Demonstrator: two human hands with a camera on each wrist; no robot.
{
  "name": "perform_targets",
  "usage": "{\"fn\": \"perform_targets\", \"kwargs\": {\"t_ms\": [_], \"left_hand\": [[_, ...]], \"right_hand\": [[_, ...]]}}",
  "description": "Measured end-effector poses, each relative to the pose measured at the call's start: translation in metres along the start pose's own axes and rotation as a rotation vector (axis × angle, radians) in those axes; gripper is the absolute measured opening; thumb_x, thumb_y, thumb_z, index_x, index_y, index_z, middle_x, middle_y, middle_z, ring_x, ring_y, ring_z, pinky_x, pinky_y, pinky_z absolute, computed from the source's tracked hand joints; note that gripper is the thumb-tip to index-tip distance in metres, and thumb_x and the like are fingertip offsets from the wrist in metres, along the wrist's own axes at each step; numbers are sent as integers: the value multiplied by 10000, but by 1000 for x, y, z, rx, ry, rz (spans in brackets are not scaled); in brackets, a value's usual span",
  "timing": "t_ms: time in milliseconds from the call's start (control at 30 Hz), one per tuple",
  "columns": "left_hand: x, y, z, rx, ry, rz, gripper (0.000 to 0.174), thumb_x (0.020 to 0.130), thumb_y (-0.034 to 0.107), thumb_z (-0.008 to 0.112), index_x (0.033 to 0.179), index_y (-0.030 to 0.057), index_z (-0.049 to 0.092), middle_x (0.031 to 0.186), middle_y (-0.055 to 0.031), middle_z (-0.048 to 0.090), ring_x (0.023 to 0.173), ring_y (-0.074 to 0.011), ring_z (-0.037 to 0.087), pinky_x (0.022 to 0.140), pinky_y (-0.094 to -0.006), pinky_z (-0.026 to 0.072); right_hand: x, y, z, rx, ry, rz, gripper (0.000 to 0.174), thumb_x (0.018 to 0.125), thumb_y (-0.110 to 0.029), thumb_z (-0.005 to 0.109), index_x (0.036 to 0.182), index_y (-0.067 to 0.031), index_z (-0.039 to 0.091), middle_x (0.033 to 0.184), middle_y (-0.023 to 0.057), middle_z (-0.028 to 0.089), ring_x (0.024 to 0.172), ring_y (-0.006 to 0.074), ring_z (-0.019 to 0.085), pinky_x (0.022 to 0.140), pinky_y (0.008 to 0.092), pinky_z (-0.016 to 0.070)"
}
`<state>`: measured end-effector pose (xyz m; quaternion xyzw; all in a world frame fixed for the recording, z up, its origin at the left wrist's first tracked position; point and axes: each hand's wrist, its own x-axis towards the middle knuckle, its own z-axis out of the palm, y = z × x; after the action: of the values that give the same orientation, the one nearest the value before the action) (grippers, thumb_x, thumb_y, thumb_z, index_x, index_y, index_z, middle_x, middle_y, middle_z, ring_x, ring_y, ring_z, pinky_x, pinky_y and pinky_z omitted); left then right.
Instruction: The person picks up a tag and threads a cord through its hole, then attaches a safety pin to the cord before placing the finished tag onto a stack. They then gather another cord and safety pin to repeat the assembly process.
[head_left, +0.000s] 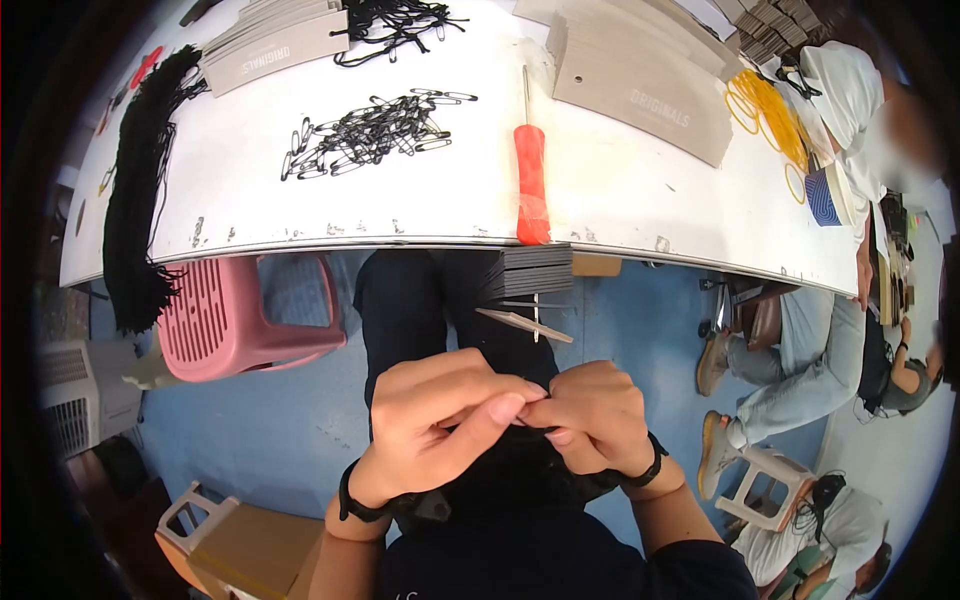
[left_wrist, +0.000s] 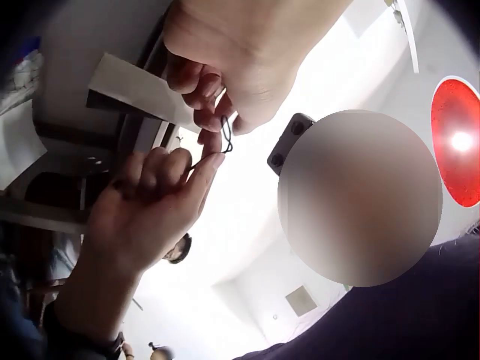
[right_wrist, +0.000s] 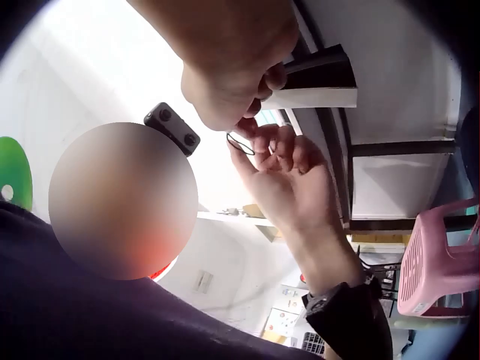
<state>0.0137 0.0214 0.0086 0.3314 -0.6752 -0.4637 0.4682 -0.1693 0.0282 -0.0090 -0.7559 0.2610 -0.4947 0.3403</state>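
My left hand (head_left: 435, 420) and right hand (head_left: 600, 415) meet fingertip to fingertip over my lap, below the table edge. Between them is a thin black cord (left_wrist: 228, 136), bent into a small loop, which shows in both wrist views. Thumb and fingers of each hand pinch it, and the fingers hide part of it. Just beyond the hands, a stack of dark grey cards (head_left: 537, 270) sits at the table edge, with a lighter card (head_left: 524, 325) tilted below it. Behind the stack, a red-handled screwdriver (head_left: 532, 185) lies on the table under clear tape.
On the white table (head_left: 420, 215) lie a pile of black safety pins (head_left: 375, 135), a black cord bundle (head_left: 140, 190), grey "ORIGINALS" cards (head_left: 640, 100) and yellow bands (head_left: 765, 115). A pink stool (head_left: 215, 315) stands below at left. A seated person (head_left: 800, 350) is at right.
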Motion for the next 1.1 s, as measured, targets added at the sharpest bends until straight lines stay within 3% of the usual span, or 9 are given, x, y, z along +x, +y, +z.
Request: {"fn": "perform_targets", "kwargs": {"t_ms": [133, 333, 433, 500, 533, 600, 833, 900, 1100], "left_hand": [[3, 1, 2, -76, 102, 27, 90, 837, 54, 640, 870, -20, 680, 662, -76, 606, 516, -108, 525, 450, -217, 375], [8, 7, -1, -131, 114, -39, 152, 741, -24, 711, 891, -15, 681, 735, -96, 632, 562, -102, 549, 487, -216, 403], [16, 6, 4, 50, 189, 68, 207, 692, -70, 726, 881, 6, 685, 741, -94, 636, 569, -130, 565, 498, -225, 411], [23, 5, 9, 368, 293, 335, 231, 692, -64, 728, 895, 41, 692, 746, -84, 642, 556, -170, 559, 485, -233, 407], [25, 4, 9, 367, 293, 335, 231, 692, -64, 728, 895, 41, 692, 746, -84, 642, 556, -170, 559, 485, -233, 407], [27, 3, 10, 468, 312, 427, 187, 676, -30, 763, 800, 62, 657, 751, -67, 648, 551, -196, 549, 463, -243, 405], [25, -11, 13, 499, 409, 401, 327, 628, 33, 819, 714, 85, 508, 761, -62, 658, 568, -184, 552, 436, -247, 397], [24, -15, 10, 542, 335, 526, 489, 697, -76, 747, 1075, 73, 475, 746, -119, 637, 603, -169, 558, 493, -223, 435], [24, -5, 5, 784, 423, 525, 282, 739, 58, 751, 964, 88, 584, 806, -58, 569, 693, -178, 479, 587, -265, 387]], "right_hand": [[2, -2, -1, -11, 50, 60, 92, 831, -59, 605, 872, 14, 642, 644, 85, 608, 457, 197, 550, 428, 273, 422], [0, 1, 2, 5, 171, 130, 108, 869, -60, 558, 865, 18, 633, 698, 80, 659, 476, 157, 575, 458, 245, 435], [-2, 0, 2, -5, 191, 214, 106, 873, -58, 557, 863, 21, 627, 703, 82, 662, 473, 141, 563, 454, 240, 422], [-3, 2, 3, -66, 210, 218, 104, 878, -49, 549, 860, 21, 623, 709, 76, 665, 462, 120, 537, 451, 239, 409], [-3, 3, 3, -67, 210, 218, 104, 878, -49, 549, 860, 21, 623, 709, 76, 665, 462, 120, 537, 451, 239, 409], [-3, 6, 6, -78, 240, 239, 101, 881, -37, 540, 861, 21, 621, 713, 70, 660, 459, 111, 515, 449, 237, 394], [-2, 26, 17, -16, 282, 274, 110, 894, -36, 529, 866, 21, 617, 713, 74, 643, 483, 104, 517, 463, 227, 385], [-3, 29, 20, -21, 310, 279, 113, 899, -43, 527, 869, 19, 617, 714, 77, 643, 487, 103, 519, 464, 228, 383], [-10, 36, 24, 23, 295, 330, 114, 902, -54, 530, 874, 14, 618, 735, 82, 655, 484, 106, 522, 461, 233, 385]]}}
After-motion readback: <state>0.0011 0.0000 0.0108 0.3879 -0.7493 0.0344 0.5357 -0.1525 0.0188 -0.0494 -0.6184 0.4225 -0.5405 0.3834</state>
